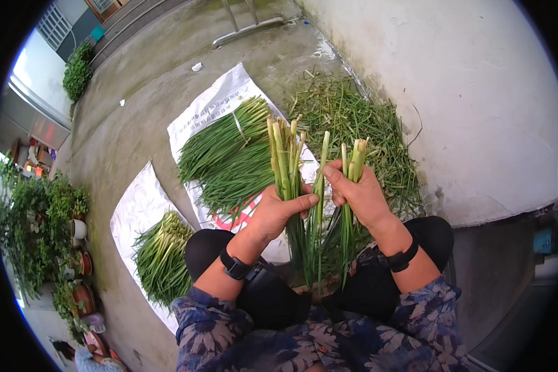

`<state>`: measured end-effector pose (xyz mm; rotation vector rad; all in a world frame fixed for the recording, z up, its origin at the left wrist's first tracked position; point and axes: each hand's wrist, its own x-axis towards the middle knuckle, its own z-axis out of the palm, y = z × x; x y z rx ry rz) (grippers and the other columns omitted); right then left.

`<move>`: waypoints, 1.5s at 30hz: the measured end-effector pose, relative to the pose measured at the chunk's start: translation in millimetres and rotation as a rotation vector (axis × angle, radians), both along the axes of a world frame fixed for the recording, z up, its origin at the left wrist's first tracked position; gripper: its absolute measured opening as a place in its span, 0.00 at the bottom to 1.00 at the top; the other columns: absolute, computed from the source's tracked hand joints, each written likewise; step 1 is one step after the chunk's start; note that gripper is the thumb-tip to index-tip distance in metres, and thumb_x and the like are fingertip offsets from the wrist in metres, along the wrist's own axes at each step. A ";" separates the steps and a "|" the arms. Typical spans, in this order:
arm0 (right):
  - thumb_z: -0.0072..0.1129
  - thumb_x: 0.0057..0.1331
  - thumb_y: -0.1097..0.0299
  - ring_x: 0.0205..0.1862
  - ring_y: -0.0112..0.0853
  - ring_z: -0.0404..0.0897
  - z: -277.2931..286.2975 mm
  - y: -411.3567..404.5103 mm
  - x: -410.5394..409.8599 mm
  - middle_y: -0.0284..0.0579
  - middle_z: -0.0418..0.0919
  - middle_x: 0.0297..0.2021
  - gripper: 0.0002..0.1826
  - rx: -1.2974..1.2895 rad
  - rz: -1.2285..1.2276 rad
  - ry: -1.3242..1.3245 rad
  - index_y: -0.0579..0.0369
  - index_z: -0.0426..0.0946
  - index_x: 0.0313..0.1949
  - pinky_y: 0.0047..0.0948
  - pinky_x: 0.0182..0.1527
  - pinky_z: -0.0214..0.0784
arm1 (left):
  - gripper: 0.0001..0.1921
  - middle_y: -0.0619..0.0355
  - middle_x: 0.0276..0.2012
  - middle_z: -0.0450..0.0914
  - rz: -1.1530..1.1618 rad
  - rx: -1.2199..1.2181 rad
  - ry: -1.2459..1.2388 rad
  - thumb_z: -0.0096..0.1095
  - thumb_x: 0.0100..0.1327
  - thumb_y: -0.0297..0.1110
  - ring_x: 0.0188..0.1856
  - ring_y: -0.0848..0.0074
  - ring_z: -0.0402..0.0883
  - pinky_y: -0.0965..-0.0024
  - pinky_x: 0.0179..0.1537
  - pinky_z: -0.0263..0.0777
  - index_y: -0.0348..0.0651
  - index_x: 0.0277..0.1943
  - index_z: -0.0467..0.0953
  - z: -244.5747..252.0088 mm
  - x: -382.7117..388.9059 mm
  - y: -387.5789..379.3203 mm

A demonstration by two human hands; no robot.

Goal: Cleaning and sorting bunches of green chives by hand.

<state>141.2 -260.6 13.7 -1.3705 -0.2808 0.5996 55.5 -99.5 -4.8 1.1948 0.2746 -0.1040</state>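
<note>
My left hand (279, 209) is closed around a bunch of long green stalks (290, 162) with pale ends up, probably Chinese chives or garlic greens. Beside it, my right hand (353, 186) grips a smaller bunch (357, 160), its thumb and finger touching a single stalk (322, 162) between the two bunches. The leaves hang down between my knees. Ahead to the left, bundles of the same greens (228, 144), one tied with a pale band, lie on a white woven sack (204, 109). Another pile (165, 260) rests on a second white sack (135, 209) at the left.
A heap of loose leaf trimmings (376, 135) lies on the concrete floor along the white wall (469, 102). A metal stand foot (246, 31) is at the top. Potted plants (42, 223) line the far left, and another person (95, 358) is at the lower left.
</note>
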 end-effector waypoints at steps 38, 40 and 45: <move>0.55 0.63 0.64 0.18 0.18 0.66 -0.9 -10.4 -0.9 0.30 0.69 0.19 0.10 -0.262 0.371 -0.033 0.58 0.74 0.30 0.21 0.22 0.58 | 0.15 0.62 0.30 0.80 0.152 0.058 -0.079 0.65 0.59 0.28 0.25 0.85 0.72 0.81 0.26 0.66 0.35 0.49 0.74 -9.7 2.1 6.7; 0.56 0.62 0.62 0.18 0.20 0.66 0.2 -11.2 -0.5 0.32 0.69 0.17 0.12 -0.227 0.382 0.060 0.60 0.75 0.29 0.22 0.22 0.60 | 0.15 0.62 0.29 0.79 0.166 0.110 -0.065 0.64 0.60 0.27 0.24 0.85 0.72 0.80 0.26 0.66 0.35 0.49 0.73 -8.9 2.5 4.2; 0.56 0.64 0.69 0.16 0.19 0.64 4.3 -13.4 -0.8 0.32 0.68 0.20 0.06 -0.038 0.393 0.238 0.57 0.71 0.33 0.21 0.21 0.58 | 0.18 0.63 0.27 0.79 0.192 0.191 -0.103 0.64 0.59 0.26 0.22 0.86 0.70 0.80 0.25 0.65 0.35 0.52 0.73 -6.5 3.7 -0.6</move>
